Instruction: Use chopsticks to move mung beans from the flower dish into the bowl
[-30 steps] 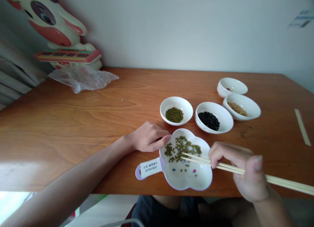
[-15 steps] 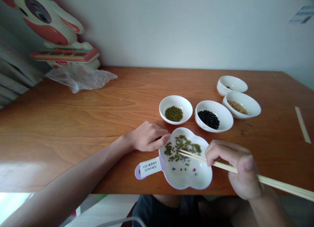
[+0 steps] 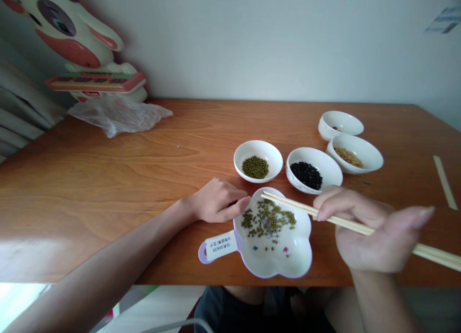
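- a plain pale wall stands behind a reddish-brown wooden bench; a crumpled clear plastic bag lies at its far left, below a white and red cartoon figure.
- the white flower-shaped dish with a lilac rim and handle sits at the near edge of the bench, a white paper label across its handle. small green beans are scattered over its far half; the near half shows tiny coloured specks.
- the left hand rests on the bench, its grip loosely curled, fingertips touching the dish's left rim.
- the right hand pinches a pair of pale wooden chopsticks, tips pressed together over the dish's far rim.
- beyond are a round white bowl of green beans, a round white bowl of black beans, a round white bowl of tan beans and a small white bowl at the back.
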`<state>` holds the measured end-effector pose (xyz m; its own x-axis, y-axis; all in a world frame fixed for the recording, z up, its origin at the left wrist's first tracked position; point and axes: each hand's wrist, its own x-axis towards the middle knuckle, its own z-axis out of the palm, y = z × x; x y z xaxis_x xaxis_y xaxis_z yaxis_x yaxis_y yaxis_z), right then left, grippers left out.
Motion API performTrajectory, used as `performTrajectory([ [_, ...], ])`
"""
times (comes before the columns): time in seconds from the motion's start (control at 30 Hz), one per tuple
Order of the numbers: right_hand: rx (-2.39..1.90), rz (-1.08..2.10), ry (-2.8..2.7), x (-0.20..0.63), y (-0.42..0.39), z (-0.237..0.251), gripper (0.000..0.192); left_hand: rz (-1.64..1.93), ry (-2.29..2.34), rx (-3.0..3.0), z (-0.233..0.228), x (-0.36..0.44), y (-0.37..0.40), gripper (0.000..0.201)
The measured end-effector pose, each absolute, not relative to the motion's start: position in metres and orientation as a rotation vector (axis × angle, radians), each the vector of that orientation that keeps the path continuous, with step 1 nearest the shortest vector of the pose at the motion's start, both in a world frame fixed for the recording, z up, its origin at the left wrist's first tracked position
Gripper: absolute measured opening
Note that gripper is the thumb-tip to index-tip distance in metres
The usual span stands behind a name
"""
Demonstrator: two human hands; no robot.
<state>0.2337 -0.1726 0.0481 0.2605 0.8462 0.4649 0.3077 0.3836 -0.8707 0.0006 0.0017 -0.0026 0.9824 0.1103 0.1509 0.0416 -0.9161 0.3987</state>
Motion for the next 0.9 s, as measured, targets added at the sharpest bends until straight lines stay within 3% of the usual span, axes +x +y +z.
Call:
performTrajectory([
  [0.23, -1.22, 0.47, -1.119, 0.217, -0.15, 0.056, 0.076, 0.244, 0.107, 2.721, -0.002, 0.0, 0.002, 0.037],
  [0.57, -1.268, 0.855, -1.495, 0.235, -0.19, 0.033, 0.073, 0.248, 0.106, 2.725, 0.0, 0.002, 0.001, 0.038],
  [0.9, -1.263, 0.84, -1.653, 0.231, -0.183, 0.03, 0.062, 0.272, 0.101, 2.717, 0.0, 0.001, 0.001, 0.037],
])
